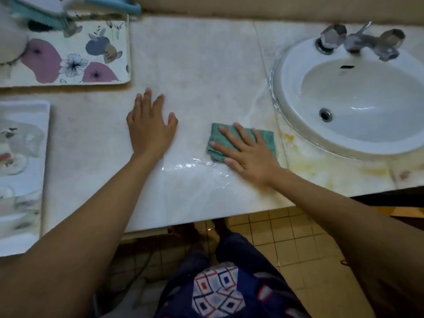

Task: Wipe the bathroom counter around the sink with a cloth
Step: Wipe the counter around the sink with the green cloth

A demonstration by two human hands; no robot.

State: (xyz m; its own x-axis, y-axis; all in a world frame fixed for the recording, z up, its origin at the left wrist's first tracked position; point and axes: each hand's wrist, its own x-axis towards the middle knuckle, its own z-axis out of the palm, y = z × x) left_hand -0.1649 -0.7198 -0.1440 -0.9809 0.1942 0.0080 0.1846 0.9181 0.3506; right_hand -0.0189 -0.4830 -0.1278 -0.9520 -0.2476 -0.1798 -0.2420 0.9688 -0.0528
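Observation:
A folded green cloth [267, 137] lies flat on the pale marble counter [195, 65], just left of the white oval sink [358, 99]. My right hand [246, 154] presses down on the cloth with fingers spread, covering most of it. My left hand [149, 127] rests flat on the bare counter further left, fingers apart, holding nothing. A wet, shiny streak [197, 166] shows on the counter below the cloth. Yellowish stains [302, 161] mark the counter by the sink's front rim.
A chrome tap [360, 41] stands behind the sink. A floral tray [68, 56] with a teal brush [46, 12] sits at the back left. A white tray [25, 171] with clear items is at the left edge. The counter's front edge [206, 219] overhangs a tiled floor.

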